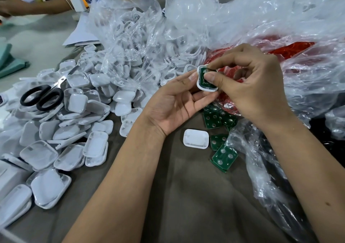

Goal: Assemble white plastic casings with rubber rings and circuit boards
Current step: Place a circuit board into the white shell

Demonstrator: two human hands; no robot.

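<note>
My left hand (173, 101) holds a white plastic casing (200, 85) by its edge, palm up. A green circuit board (204, 75) sits inside that casing. My right hand (250, 86) pinches the board from above, thumb pressing on its face and forefinger at its top edge. One more white casing (196, 138) lies on the table below my hands. Several loose green circuit boards (224, 155) lie to its right. Red rubber rings (291, 50) fill a clear bag behind my right hand.
A large heap of white casings (74, 123) covers the table's left side, with black-handled scissors (42, 97) on top. Crumpled clear plastic bags (261, 15) fill the back and right. Another person's arm (37, 6) and a white charger (79, 3) are at the far left.
</note>
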